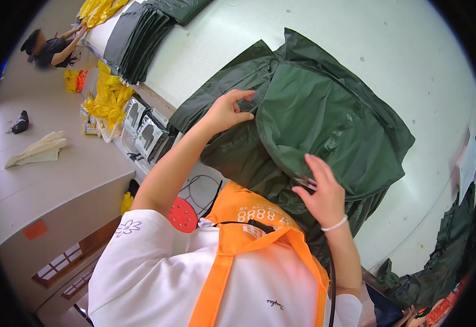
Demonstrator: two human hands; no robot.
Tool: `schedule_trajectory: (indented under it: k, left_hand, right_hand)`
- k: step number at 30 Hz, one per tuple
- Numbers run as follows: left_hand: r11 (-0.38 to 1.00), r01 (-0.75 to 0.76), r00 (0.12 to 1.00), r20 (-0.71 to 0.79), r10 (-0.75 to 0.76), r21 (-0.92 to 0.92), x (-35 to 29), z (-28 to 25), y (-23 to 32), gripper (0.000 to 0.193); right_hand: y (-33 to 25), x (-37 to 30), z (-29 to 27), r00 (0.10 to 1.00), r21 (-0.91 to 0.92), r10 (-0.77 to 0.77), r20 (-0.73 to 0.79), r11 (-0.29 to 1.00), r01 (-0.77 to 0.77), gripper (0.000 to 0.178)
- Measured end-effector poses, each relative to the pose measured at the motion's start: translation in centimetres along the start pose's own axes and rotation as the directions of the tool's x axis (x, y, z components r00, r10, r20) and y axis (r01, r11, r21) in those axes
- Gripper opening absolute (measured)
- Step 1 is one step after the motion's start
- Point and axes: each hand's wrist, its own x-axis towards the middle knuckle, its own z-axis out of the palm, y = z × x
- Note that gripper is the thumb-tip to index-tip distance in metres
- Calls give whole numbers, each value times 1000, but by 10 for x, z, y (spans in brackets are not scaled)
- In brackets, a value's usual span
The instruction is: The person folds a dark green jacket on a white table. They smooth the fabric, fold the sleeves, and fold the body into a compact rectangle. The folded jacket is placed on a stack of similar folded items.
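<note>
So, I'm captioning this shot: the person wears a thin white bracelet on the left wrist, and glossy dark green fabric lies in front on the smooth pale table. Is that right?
Not quite: the head view shows the thin white bracelet on the wrist of the right hand. Glossy dark green fabric does lie in front on the smooth pale table.

On my feed, lateral passage runs over the tabletop (440, 92), upper R, past the green fabric (325, 120). Gap btwn L hand (228, 113) and R hand (323, 193): passable above fabric only. Obstr.: dark folded stack (134, 43), upper L; pkgs. (148, 134) near L forearm (181, 158); green heap (449, 240), lower R.
</note>
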Motion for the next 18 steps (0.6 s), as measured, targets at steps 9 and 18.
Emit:
schedule_trajectory:
  k: [9,18]
  left_hand:
    - [999,32,985,-167,-34,-13,-6,1,-15,16]
    - [977,20,982,-179,-59,-212,17,-8,-26,22]
  right_hand:
    - [70,-5,-30,633,762,753,-180,514,-395,23]
    - [67,-7,-15,612,817,785,-97,414,-401,30]
